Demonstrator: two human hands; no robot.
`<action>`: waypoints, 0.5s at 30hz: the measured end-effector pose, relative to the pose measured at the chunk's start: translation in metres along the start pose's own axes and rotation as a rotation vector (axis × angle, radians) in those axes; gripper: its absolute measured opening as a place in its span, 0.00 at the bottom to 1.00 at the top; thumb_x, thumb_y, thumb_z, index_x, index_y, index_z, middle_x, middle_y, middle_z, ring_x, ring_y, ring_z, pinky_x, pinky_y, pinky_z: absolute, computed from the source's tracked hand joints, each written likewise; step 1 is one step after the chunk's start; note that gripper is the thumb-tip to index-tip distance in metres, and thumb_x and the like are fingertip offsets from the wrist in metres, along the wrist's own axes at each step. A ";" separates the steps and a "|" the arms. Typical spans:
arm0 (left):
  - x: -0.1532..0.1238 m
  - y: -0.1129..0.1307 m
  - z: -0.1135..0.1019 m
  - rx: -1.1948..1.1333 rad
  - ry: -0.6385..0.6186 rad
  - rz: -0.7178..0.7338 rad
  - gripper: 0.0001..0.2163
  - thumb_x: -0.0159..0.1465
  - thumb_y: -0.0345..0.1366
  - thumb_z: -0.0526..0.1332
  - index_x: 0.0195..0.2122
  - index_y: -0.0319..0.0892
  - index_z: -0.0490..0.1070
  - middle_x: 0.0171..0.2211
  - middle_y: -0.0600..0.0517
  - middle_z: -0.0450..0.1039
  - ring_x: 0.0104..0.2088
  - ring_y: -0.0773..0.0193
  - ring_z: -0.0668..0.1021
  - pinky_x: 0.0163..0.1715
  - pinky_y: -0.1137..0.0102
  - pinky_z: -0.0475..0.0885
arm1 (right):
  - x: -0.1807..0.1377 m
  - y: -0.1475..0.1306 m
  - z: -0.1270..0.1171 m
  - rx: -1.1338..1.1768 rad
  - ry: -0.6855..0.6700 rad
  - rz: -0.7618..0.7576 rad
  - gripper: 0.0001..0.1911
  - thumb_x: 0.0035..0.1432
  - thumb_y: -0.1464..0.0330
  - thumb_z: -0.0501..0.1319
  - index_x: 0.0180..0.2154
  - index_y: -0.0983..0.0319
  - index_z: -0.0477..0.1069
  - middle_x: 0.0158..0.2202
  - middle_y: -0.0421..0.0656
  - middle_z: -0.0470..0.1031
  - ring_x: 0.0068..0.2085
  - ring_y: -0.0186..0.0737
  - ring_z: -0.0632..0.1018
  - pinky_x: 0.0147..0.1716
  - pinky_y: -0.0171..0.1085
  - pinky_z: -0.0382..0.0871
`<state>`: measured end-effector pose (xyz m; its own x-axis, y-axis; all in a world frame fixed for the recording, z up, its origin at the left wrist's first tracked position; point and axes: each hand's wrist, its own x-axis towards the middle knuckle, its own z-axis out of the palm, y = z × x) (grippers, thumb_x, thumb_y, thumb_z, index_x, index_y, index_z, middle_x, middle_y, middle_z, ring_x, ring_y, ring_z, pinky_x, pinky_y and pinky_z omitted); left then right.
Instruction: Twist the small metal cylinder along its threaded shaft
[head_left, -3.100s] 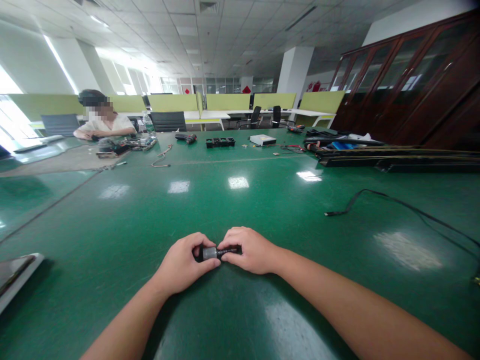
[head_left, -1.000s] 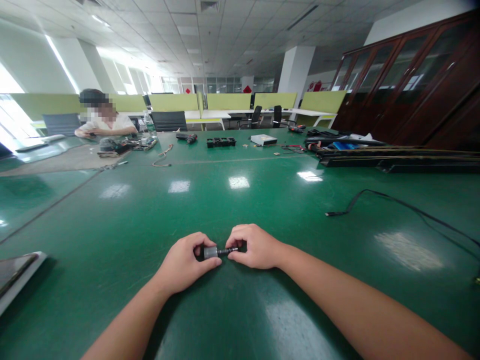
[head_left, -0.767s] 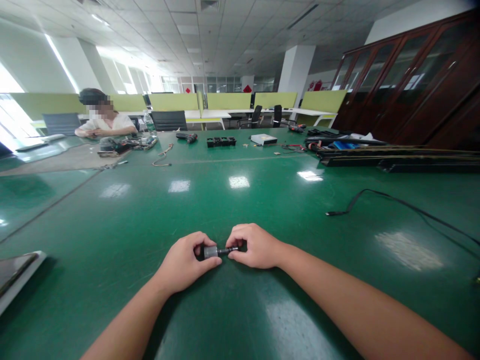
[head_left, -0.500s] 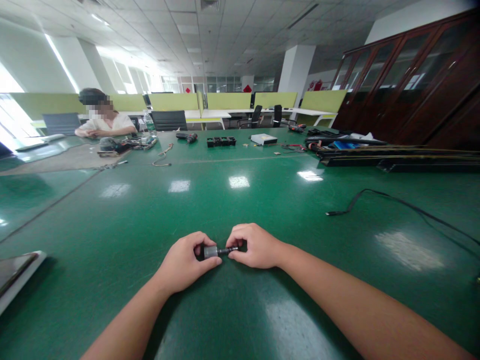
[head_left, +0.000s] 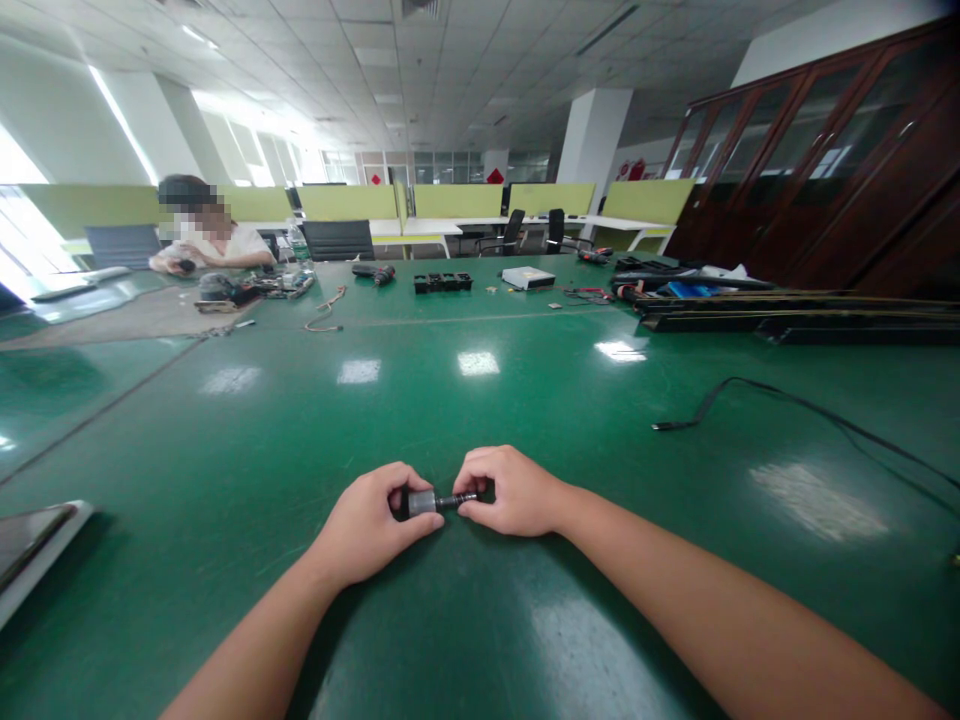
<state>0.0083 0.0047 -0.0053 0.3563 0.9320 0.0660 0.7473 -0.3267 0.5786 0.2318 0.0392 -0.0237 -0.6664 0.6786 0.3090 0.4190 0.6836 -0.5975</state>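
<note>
Low over the green table [head_left: 390,400], a small cylindrical part with a dark ribbed shaft lies sideways between my hands. Its grey, motor-like body [head_left: 421,502] sits between the thumb and fingers of my left hand [head_left: 373,527], and its left end is partly hidden by that hand. At the other end, the thumb and fingertips of my right hand [head_left: 514,492] pinch the tip of the dark shaft [head_left: 456,500]. The exact kind of part is too small to make out.
A flat device with a pale edge [head_left: 52,545] lies at left. A black cable [head_left: 787,392] crosses the right side. Farther back are a power drill [head_left: 373,273], a black bracket [head_left: 442,283], a silver box [head_left: 527,278] and dark rails [head_left: 705,315]. A person [head_left: 214,235] sits far left.
My hands and the part stay nearly still. Across the table, the seated person has raised a hand, and a small dark object now shows by the other hand.
</note>
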 end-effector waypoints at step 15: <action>-0.001 0.000 0.000 -0.004 -0.001 -0.003 0.10 0.57 0.44 0.66 0.35 0.44 0.75 0.30 0.54 0.73 0.30 0.62 0.72 0.30 0.70 0.64 | -0.002 0.001 -0.005 -0.009 -0.006 0.016 0.03 0.47 0.74 0.65 0.29 0.64 0.75 0.27 0.39 0.72 0.27 0.32 0.71 0.29 0.32 0.64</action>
<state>0.0083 0.0033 -0.0052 0.3542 0.9330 0.0635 0.7460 -0.3229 0.5824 0.2368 0.0400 -0.0215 -0.6636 0.6875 0.2949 0.4348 0.6752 -0.5958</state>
